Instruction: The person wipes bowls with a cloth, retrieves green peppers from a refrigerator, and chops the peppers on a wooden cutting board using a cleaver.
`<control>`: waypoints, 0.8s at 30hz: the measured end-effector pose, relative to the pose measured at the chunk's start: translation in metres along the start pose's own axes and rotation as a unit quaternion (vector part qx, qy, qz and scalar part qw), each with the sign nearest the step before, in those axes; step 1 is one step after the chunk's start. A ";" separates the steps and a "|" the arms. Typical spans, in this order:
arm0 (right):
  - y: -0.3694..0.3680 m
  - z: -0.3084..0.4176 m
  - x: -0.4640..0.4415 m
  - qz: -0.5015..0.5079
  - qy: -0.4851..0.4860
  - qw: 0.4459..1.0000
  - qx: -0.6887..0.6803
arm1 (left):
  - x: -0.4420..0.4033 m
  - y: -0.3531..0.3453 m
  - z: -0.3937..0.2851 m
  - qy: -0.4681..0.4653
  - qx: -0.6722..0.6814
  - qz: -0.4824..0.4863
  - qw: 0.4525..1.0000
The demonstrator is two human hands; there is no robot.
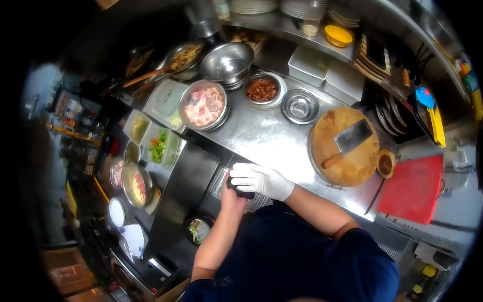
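My left hand (232,199) is bare and closed round a small black thing (245,194), perhaps soft; its kind cannot be made out. Over it lies my right hand (264,181) in a white glove, its fingers stretched out to the left and touching the black thing. Both hands meet just in front of my body, above a metal grating (217,181). To the right, a cleaver (352,136) rests on a round wooden chopping board (334,121).
Along the steel counter (271,138) stand a bowl of raw meat (204,105), a bowl of dark reddish-brown pieces (261,89) and a small steel bowl (300,106). A red board (412,189) is at the right. Containers with greens (158,147) stand left.
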State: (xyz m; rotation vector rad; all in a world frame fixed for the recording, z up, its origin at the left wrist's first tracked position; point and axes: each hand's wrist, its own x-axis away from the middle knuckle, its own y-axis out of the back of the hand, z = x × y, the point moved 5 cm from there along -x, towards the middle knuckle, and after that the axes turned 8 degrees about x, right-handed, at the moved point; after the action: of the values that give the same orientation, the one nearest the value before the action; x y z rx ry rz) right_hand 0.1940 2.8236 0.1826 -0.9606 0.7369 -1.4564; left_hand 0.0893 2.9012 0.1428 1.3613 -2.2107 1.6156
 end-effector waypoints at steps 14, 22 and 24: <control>0.143 0.068 0.024 -0.360 -0.012 0.933 0.011 | -0.219 -0.044 0.017 -0.006 -0.311 -0.027 0.950; 0.270 0.065 0.015 -0.496 0.121 0.848 -0.139 | -0.212 0.000 -0.018 -0.046 -0.638 0.155 0.753; 0.291 0.099 -0.010 -0.539 0.142 0.823 -0.112 | -0.207 0.010 -0.048 -0.097 -0.629 0.167 0.753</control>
State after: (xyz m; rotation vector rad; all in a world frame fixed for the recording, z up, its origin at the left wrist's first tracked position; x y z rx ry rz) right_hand 0.4182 2.8076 -0.0279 -1.4754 0.5788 -2.5882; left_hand 0.1871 3.0641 0.0467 0.6873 -2.7371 -0.2670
